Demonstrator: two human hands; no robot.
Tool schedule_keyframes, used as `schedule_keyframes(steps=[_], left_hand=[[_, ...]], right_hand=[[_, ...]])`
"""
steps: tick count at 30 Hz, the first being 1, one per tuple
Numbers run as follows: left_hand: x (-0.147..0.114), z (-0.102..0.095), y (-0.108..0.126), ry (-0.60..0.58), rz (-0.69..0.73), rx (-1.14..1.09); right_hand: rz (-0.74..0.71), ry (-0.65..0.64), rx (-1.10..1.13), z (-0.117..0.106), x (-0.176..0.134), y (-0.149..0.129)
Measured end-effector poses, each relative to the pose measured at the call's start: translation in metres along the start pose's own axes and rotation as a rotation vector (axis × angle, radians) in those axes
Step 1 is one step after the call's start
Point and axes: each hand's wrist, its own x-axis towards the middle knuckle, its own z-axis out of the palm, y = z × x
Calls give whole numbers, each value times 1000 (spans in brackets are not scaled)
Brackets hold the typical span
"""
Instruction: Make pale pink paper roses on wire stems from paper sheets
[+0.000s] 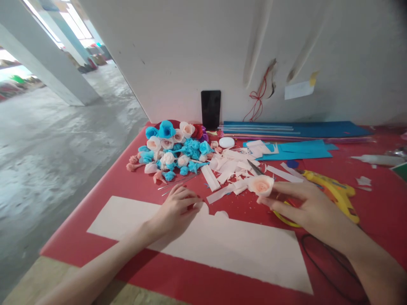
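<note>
As you look down at the red-covered table [104, 186], each line below takes one part of the scene, moving from left to right.

Flower pile: a heap of small blue, white and pink foam roses [173, 150] lies beyond your left hand, with thin metal wires [178, 183] just in front of it; a sweep of your forearm could scatter the heap.

Left hand: your left hand [178, 209] rests on the long white foam sheet [203, 241], its fingers curled over the sheet's upper edge and pinching a small scalloped tab there; a hard pull could tear that tab.

Scraps: loose white foam strips and offcuts [227, 173] lie between your hands and could catch on whatever you lift.

Right hand: your right hand [305, 203] pinches a pale pink rolled foam rose [261, 184] between thumb and fingertips, held just above the table; if the grip loosens, the roll could unwind.

Scissors: yellow-handled scissors [256, 168] lie partly under that hand, blades pointing away, close enough to nick you.

Glue gun: a yellow glue gun [337, 192] sits just beside your right wrist, its black cord [330, 262] looping under your forearm; a snag could drag it, and its nozzle may be hot.

Writing: none can be read; the black phone [210, 109] against the wall is dark.
</note>
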Motion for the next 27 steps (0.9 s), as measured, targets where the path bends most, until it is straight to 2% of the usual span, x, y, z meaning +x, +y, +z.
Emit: schedule_keyframes(steps=[6,19,27], left_hand=[[0,0,10,-21,26,-19],[-7,2,-2,62,90,-44],[-8,5,-4,111,112,-33]], right_hand=[[14,-23,1,0,0,2],[61,28,51,0,-1,2],[140,9,83,1,0,1]])
